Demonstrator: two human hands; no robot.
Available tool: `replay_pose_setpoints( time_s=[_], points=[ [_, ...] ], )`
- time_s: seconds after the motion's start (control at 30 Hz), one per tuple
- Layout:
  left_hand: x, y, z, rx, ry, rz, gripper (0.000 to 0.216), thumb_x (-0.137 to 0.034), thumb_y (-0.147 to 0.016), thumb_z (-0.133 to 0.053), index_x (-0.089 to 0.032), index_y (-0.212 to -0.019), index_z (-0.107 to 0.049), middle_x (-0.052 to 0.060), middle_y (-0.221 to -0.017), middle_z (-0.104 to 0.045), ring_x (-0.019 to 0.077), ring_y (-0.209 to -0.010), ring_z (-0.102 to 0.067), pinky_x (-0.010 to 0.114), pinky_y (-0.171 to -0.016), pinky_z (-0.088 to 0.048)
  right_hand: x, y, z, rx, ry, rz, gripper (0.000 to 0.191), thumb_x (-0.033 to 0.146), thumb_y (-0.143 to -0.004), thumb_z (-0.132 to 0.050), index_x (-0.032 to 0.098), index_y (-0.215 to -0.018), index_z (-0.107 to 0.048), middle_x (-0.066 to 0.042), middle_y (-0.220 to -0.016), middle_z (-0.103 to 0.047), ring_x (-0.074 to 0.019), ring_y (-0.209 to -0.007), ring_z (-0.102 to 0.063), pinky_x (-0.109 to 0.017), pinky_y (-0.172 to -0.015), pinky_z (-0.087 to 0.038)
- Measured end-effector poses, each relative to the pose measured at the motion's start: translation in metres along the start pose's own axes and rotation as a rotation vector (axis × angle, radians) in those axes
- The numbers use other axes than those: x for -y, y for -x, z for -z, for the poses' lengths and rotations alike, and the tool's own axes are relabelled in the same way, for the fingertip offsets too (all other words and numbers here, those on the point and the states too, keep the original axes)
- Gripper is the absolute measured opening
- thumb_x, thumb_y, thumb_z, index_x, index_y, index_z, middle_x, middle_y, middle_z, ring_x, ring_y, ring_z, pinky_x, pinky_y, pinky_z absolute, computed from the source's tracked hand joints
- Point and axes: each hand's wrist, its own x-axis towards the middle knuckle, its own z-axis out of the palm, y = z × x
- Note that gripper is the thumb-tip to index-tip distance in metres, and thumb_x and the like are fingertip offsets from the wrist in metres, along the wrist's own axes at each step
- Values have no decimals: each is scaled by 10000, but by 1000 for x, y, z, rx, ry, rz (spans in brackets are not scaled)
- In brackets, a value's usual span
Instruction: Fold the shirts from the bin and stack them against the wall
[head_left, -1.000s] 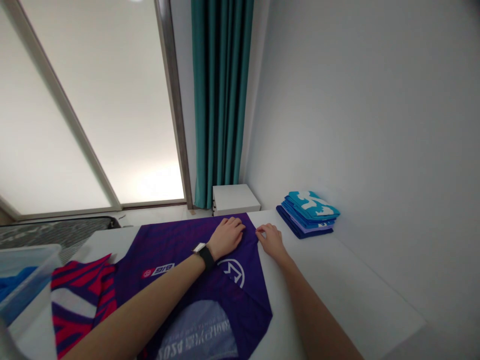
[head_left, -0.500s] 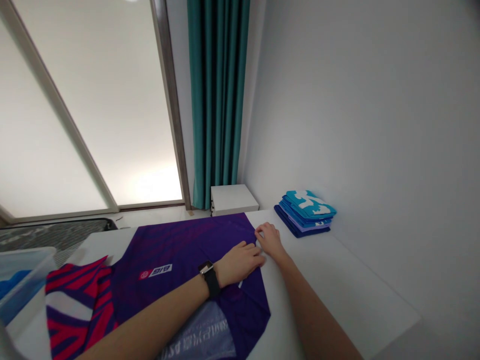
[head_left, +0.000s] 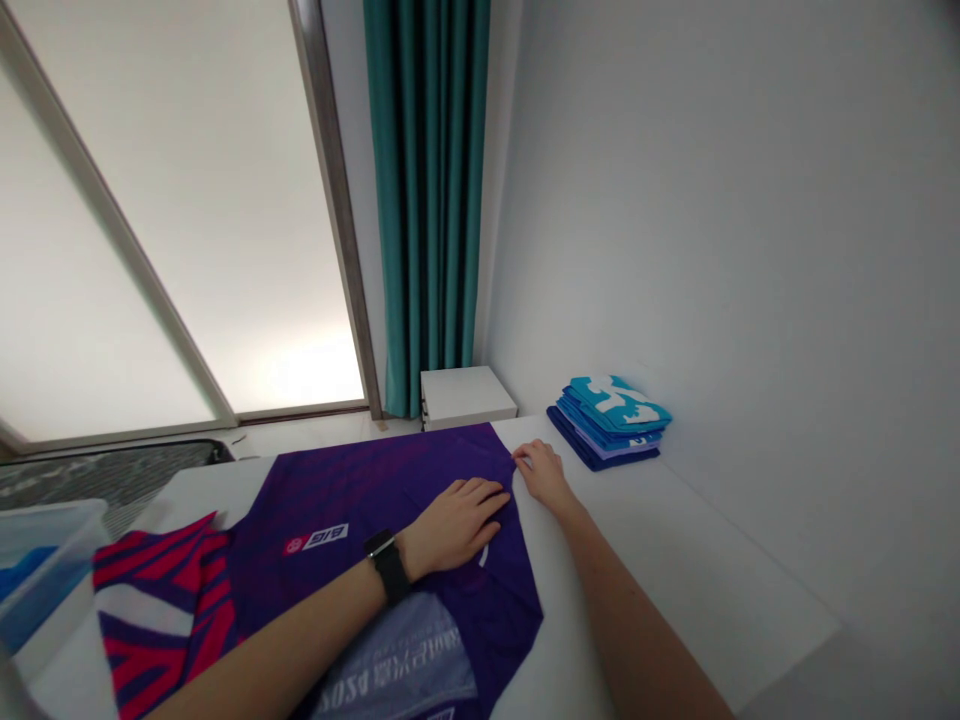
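In a narrow grip, our right hand (head_left: 546, 478) pinches an edge of the shirt (head_left: 375, 480); our left hand (head_left: 459, 523) (watch (head_left: 390, 568) strapped on) rests wide and flat upon it. Purple, grey-panelled, red-striped at one end, it lies spread across the bench (head_left: 675, 560). We count one shirt, one clothes pile (head_left: 611, 425), one tub (head_left: 82, 548).

The shirt (head_left: 390, 480) is smooth matt cloth, the tabletop (head_left: 675, 560) smooth, the half-seen bin (head_left: 75, 562) probably translucent plastic

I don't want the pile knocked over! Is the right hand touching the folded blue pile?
Apart. The head view shows a gap, with the white table showing between the right hand and the folded blue pile.
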Motion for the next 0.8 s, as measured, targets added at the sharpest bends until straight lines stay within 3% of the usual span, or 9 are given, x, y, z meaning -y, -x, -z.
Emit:
replay_pose_setpoints(
  time_s=[0.13,0.33,0.63,0.8],
  points=[
    [4,13,-5,34,28,23,435,-349,-982,-412,-218,-1397,-423,98,-1437,-465,240,-1315,-422,406,-1076,-340,0,1,0,-17,-7,-2,183,222,-928,-469,224,-945,-651,-54,-1010,-618,-197,-1011,-530,-301,-836,-335],
    [4,19,-16,50,54,72,474,-390,-991,-377,-222,-1433,-397,104,-1485,-418,245,-1350,-398,445,-1116,-313,7,5,-2,-34,-2,29,145,322,-915,-520,242,-957,-634,-39,-1021,-608,-197,-1029,-523,-309,-877,-332],
    [2,19,-16,46,63,90,481,-389,-989,-369,-209,-1434,-401,99,-1498,-406,236,-1363,-390,444,-1128,-312,2,7,2,-69,45,-1,211,176,-914,-430,208,-965,-632,-82,-1016,-614,-234,-1012,-522,-342,-840,-364],
    [3,20,-22,34,27,134,530,-418,-986,-353,-169,-1455,-363,104,-1514,-378,231,-1391,-349,436,-1142,-288,21,12,13,-57,26,111,287,184,-943,-370,214,-999,-649,-74,-1037,-637,-207,-1018,-531,-325,-873,-385]
  ],
)
